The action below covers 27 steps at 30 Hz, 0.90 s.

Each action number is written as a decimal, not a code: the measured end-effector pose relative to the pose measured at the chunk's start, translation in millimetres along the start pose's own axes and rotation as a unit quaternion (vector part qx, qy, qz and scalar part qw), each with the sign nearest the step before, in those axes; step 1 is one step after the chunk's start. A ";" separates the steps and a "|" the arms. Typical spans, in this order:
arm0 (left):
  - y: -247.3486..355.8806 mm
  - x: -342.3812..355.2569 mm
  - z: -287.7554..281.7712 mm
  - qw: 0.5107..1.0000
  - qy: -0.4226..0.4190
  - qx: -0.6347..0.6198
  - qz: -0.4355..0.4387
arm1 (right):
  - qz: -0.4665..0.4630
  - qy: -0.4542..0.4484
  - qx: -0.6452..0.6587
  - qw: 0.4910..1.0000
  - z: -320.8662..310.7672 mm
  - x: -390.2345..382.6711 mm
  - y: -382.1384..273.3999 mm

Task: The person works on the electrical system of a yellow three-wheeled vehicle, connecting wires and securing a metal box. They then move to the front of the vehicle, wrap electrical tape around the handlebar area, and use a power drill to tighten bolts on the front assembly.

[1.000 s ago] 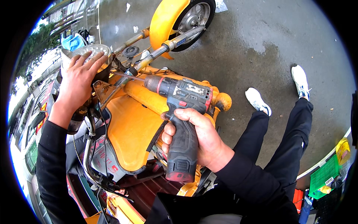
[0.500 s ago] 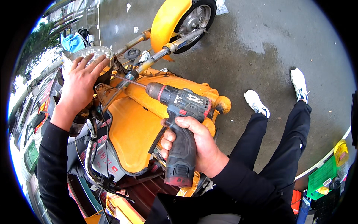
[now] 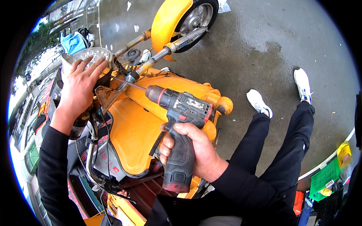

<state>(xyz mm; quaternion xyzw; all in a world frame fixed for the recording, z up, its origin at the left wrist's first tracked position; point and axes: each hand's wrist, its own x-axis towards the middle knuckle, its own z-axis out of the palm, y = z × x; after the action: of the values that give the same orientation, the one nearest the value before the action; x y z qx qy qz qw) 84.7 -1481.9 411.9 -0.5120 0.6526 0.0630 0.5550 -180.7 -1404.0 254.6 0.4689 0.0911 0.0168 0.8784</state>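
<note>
With spread, slightly bent fingers, my left hand [image 3: 80,81] grips the round headlight [image 3: 96,54], its fingertips lying over the clear lens; the thumb is hidden. My right hand [image 3: 196,145] is wrapped round the handle of a black and red cordless drill [image 3: 181,101]. A long thin screwdriver bit [image 3: 130,83] runs from its chuck to the lower edge of the headlight, by the rusty bracket [image 3: 109,97]. Where the tip meets the lamp is too dark to make out. The lamp sits at the front of a yellow three-wheeler [image 3: 132,139].
The front wheel [image 3: 198,20] under a yellow fender [image 3: 166,26] lies beyond the fork tube [image 3: 154,60]. Black cables hang around the handlebar [image 3: 89,158]. Legs in dark trousers with white shoes [image 3: 258,102] show at the right. A green basket [image 3: 324,177] stands at the lower right.
The drill and my right hand have shifted slightly left and down in the picture. My left hand stays on the headlight, and the bit still reaches the lamp's lower edge.
</note>
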 end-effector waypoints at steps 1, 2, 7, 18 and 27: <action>0.0 -0.4 -0.2 1.000 0.000 0.001 0.000 | 0.000 -0.002 0.001 1.000 -0.9 0.1 0.2; -0.3 -0.1 0.1 1.000 -0.001 0.002 0.000 | 0.000 -0.004 0.000 1.000 -1.2 1.3 -0.2; -1.4 0.8 0.6 1.000 -0.007 0.001 0.000 | -0.013 -0.010 -0.027 0.999 -3.1 4.2 5.5; -1.3 2.3 -1.5 1.000 -0.016 -0.003 0.008 | -0.028 -0.007 -0.089 0.996 -19.0 14.7 15.1; -0.9 1.7 -1.8 1.000 -0.010 -0.002 0.009 | -0.033 0.002 -0.100 0.994 -19.2 16.0 17.4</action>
<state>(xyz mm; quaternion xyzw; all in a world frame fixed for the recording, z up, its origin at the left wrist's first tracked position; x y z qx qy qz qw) 84.4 -1484.5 411.7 -0.5068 0.6515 0.0747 0.5596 -167.5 -1376.7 256.2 0.3753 0.1058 -0.0025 0.9209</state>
